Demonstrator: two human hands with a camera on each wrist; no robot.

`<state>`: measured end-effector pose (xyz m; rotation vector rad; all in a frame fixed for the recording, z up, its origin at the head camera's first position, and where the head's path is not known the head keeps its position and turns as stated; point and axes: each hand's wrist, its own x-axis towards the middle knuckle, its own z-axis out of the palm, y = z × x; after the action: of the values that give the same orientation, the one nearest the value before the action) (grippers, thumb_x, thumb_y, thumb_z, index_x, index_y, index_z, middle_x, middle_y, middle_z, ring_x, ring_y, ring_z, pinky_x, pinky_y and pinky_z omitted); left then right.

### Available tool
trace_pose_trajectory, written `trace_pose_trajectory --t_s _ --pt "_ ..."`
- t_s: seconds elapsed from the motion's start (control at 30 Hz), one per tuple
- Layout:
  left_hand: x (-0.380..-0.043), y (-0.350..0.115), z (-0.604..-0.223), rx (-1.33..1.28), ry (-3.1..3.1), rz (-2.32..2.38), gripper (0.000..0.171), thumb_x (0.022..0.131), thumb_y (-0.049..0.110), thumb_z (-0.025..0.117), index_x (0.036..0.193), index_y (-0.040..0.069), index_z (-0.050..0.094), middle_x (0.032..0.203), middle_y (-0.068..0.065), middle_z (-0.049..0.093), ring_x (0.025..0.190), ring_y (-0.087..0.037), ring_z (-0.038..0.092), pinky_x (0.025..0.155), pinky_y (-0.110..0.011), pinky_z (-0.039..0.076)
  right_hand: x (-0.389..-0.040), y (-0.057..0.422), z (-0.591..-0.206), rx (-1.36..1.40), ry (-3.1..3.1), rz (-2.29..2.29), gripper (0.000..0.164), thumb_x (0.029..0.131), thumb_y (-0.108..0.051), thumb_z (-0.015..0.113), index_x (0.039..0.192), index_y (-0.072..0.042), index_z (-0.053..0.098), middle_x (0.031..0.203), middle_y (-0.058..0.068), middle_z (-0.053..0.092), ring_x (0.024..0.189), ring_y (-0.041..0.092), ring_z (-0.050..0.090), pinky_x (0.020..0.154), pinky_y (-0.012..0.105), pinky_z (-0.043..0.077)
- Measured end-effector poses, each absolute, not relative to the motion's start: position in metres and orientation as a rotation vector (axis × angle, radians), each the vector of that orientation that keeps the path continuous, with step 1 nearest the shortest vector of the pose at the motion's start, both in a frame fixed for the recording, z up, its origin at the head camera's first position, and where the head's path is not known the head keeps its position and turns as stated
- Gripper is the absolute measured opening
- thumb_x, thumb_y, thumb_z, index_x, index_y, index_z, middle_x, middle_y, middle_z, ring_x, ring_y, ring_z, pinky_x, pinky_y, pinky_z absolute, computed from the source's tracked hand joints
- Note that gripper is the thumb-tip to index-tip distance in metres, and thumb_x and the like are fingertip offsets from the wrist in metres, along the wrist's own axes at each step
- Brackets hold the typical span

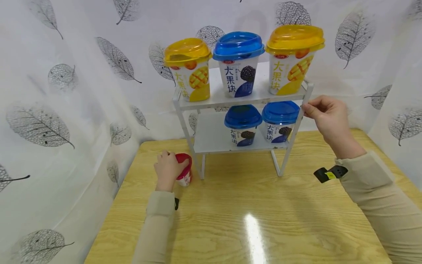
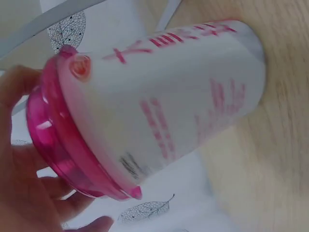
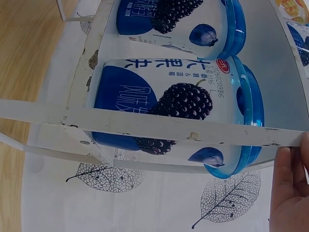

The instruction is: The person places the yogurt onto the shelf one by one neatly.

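Left of the white two-tier rack (image 1: 197, 106), my left hand (image 1: 166, 168) holds a yogurt cup with a red-pink lid (image 1: 184, 179) from above. In the left wrist view, thumb and fingers lie around the lid of this white cup (image 2: 183, 96) with pink lettering. My right hand (image 1: 331, 117) pinches the rack's right front post (image 1: 298, 123) just below the top shelf. The right wrist view shows fingertips on that white post (image 3: 193, 133), which crosses in front of a blue-lidded blackberry cup (image 3: 178, 96).
On the top shelf stand a yellow-lidded mango cup (image 1: 194, 79), a blue-lidded blackberry cup (image 1: 240, 69) and another yellow-lidded cup (image 1: 290, 69). Two blue-lidded cups, one at the middle (image 1: 244, 128), occupy the lower shelf's right part. Leaf-print cloth (image 1: 66, 121) hangs behind the wooden table (image 1: 214, 220).
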<state>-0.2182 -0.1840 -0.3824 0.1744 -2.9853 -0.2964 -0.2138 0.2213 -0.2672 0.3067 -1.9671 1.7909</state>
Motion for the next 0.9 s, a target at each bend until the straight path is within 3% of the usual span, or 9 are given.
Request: trace_pose_trajectory --t_s 0.3,0.47,0.57,0.67,0.77,0.9 --pt "-0.224 -0.215 -0.385 -0.298 -2.992 -0.613 0.051 0.075 0.025 0.065 0.117 -0.003 0.053 0.119 -0.017 0.048 0.104 -0.033 0.048 0.083 -0.046 0.04 -0.214 0.219 -0.267 0.316 -1.936 1.826 0.013 0.082 0.002 0.059 0.073 -0.005 0.064 0.072 0.0 0.059 0.067 0.008 0.058 0.064 0.013 0.046" --pt "-0.223 -0.232 -0.393 -0.472 -2.945 -0.912 0.053 0.076 0.018 0.066 0.122 -0.003 0.048 0.131 -0.018 0.039 0.118 -0.035 0.036 0.091 -0.047 0.034 -0.214 0.219 -0.267 0.32 -1.917 1.842 0.013 0.081 0.003 0.059 0.072 -0.005 0.065 0.072 0.0 0.059 0.066 0.009 0.058 0.064 0.013 0.046" --pt "-0.219 -0.237 -0.398 -0.414 -2.91 -1.1 0.065 0.078 0.023 0.067 0.13 -0.002 0.038 0.14 -0.018 0.025 0.127 -0.036 0.021 0.095 -0.049 0.028 -0.214 0.219 -0.268 0.324 -1.915 1.847 0.013 0.081 0.003 0.059 0.073 -0.005 0.065 0.073 0.0 0.059 0.066 0.009 0.058 0.064 0.014 0.046" --pt "-0.214 -0.241 -0.404 -0.254 -2.874 -1.282 0.08 0.077 0.031 0.068 0.138 0.004 0.025 0.143 -0.015 0.016 0.129 -0.034 0.015 0.096 -0.051 0.026 -0.215 0.219 -0.269 0.331 -1.908 1.849 0.013 0.081 0.004 0.059 0.072 -0.005 0.065 0.073 0.001 0.059 0.067 0.009 0.058 0.064 0.014 0.046" --pt "-0.211 -0.245 -0.413 -0.137 -2.838 -1.469 0.091 0.074 0.031 0.071 0.141 0.008 0.013 0.143 -0.016 0.014 0.127 -0.035 0.019 0.095 -0.051 0.027 -0.215 0.22 -0.269 0.335 -1.895 1.854 0.014 0.081 0.004 0.059 0.072 -0.005 0.065 0.073 0.001 0.06 0.067 0.009 0.058 0.064 0.014 0.046" --pt "-0.208 -0.25 -0.428 -0.134 -2.797 -1.691 0.101 0.072 0.017 0.074 0.142 0.013 0.001 0.14 -0.019 0.016 0.123 -0.038 0.024 0.093 -0.05 0.03 -0.215 0.22 -0.269 0.336 -1.887 1.858 0.014 0.081 0.005 0.058 0.072 -0.005 0.065 0.073 0.001 0.06 0.067 0.009 0.058 0.064 0.014 0.046"
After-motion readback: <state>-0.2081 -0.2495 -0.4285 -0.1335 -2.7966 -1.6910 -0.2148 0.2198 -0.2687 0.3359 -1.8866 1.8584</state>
